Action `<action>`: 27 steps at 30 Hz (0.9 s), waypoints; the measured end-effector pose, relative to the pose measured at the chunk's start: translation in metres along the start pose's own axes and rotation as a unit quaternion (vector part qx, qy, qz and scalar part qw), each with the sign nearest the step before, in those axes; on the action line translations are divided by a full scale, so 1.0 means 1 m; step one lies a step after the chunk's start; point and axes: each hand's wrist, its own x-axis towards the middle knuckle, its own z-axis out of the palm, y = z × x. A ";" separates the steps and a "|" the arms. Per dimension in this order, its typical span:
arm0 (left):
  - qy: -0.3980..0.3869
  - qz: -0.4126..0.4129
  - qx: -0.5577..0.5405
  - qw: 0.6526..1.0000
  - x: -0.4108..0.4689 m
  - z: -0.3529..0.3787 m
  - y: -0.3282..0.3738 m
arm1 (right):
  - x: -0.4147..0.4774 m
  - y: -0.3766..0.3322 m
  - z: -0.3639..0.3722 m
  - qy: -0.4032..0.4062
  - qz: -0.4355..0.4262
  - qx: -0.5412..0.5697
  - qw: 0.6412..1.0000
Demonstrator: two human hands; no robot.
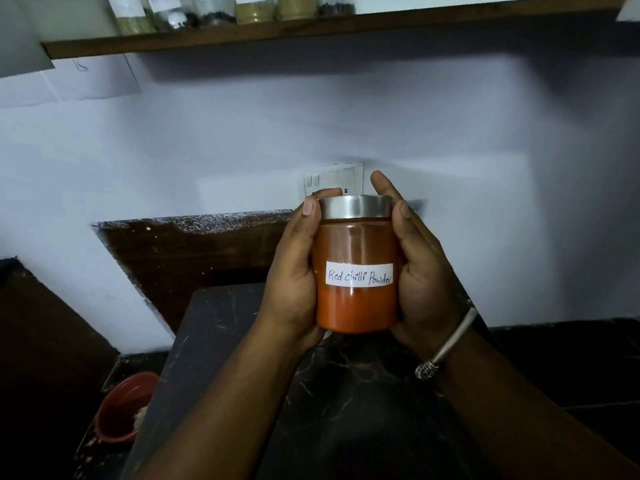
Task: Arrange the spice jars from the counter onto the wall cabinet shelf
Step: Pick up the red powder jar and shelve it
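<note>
A glass jar of orange-red powder (356,306) with a steel lid and a white label reading "Red chilli Powder" is held upright above the dark counter (346,393), in the middle of the view. My left hand (294,275) wraps its left side and my right hand (420,271) wraps its right side. The label faces me. High above runs the wooden wall shelf (311,29), where several labelled spice jars (258,8) stand in a row at its left and middle.
A switch plate (332,178) sits on the white wall just behind the jar. A red bowl (123,407) lies low at the left beside the counter. Papers (93,76) hang on the wall under the shelf's left end. The shelf's right part shows no jars.
</note>
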 end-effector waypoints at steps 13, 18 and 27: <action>-0.053 0.070 0.019 0.996 0.025 0.015 0.027 | 0.020 -0.036 0.010 0.019 -0.074 -0.044 0.996; -0.077 0.155 0.026 0.985 0.056 0.041 0.064 | 0.057 -0.073 0.018 0.008 -0.168 -0.090 0.982; -0.101 0.319 0.111 0.936 0.146 0.091 0.158 | 0.161 -0.154 0.033 -0.027 -0.276 -0.273 0.921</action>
